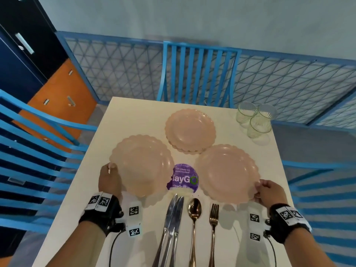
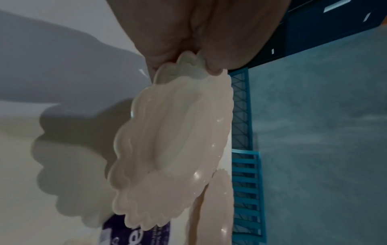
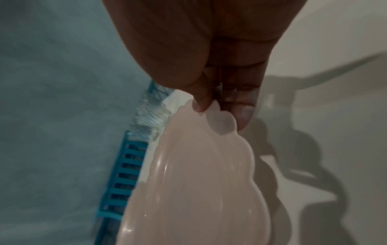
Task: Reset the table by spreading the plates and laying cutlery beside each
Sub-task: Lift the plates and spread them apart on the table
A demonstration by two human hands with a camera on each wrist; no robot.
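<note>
My left hand [image 1: 110, 177] pinches the near-left rim of a pink scalloped plate [image 1: 142, 164], held just above the cream table [image 1: 134, 110]; the left wrist view shows this left plate [image 2: 171, 149] raised, with its shadow below. My right hand [image 1: 266, 191] pinches the near-right rim of a second pink plate [image 1: 226, 173], the right plate [image 3: 199, 190] in the right wrist view. A short stack of pink plates [image 1: 190, 130] sits further back. Two knives [image 1: 172, 226], a spoon [image 1: 194, 211] and a fork [image 1: 213, 214] lie together at the near edge between my wrists.
Three clear glasses [image 1: 254, 120] cluster at the far right corner. A purple round sticker [image 1: 183, 178] lies between the two held plates. Blue slatted chairs [image 1: 198, 74] stand at the far side, left and right. A mesh railing runs behind.
</note>
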